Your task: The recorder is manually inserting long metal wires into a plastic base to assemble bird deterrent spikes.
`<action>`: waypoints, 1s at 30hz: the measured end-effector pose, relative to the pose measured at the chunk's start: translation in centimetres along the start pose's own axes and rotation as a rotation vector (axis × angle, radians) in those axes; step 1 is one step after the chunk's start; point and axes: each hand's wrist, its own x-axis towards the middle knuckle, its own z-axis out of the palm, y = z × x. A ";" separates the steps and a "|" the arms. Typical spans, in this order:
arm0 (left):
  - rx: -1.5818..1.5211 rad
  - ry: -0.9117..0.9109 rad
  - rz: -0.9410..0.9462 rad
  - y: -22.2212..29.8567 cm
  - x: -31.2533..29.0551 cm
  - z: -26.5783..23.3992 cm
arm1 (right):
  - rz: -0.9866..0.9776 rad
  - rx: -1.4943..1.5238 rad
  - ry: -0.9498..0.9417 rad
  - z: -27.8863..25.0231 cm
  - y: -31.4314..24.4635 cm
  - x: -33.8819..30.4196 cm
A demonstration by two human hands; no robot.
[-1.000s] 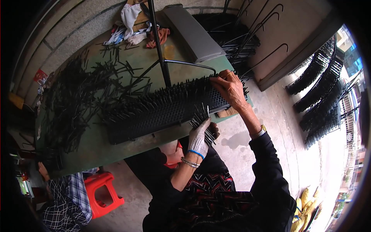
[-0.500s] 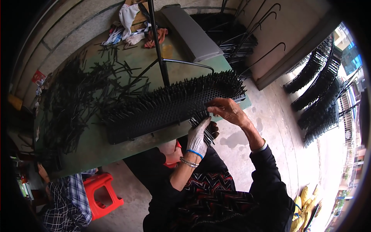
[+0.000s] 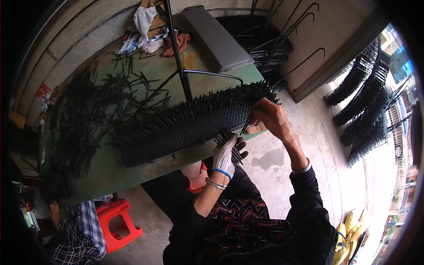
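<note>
A long black perforated panel [image 3: 176, 130] lies on the green table, with black sticks standing in rows of its holes along the far side. Just off its near edge, my left hand [image 3: 225, 160], in a white glove, is closed around a bundle of thin black sticks [image 3: 238, 155]. My right hand [image 3: 271, 118] is bare and bent over the panel's right end, fingers pinched together. One black stick [image 3: 244, 126] slants down from those fingertips. The exact tips of the fingers are hidden behind the hand.
Loose black sticks [image 3: 81, 110] are heaped across the left of the table [image 3: 106, 174]. A black metal frame [image 3: 178, 66] rises behind the panel, with a grey sheet [image 3: 216, 39] and rags [image 3: 176, 44] beyond. A red stool [image 3: 115, 225] and another person's checked clothing [image 3: 90, 227] are at lower left.
My right hand has moved right and up from beside the bundle to the panel's right end. A wooden block under that end now shows. My left hand has hardly moved.
</note>
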 end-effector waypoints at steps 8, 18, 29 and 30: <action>-0.022 -0.020 -0.100 -0.6 1.1 0.4 | -0.264 -0.113 0.334 -0.2 1.9 2.9; -0.040 0.016 -0.082 -0.6 0.7 0.9 | -0.313 -0.264 0.232 0.2 4.5 5.3; -0.022 0.023 -0.006 0.1 -0.3 1.5 | -0.398 -0.721 0.500 1.6 4.3 5.1; -0.027 0.027 -0.011 0.1 -0.2 1.5 | -0.398 -0.722 0.501 1.6 4.2 5.0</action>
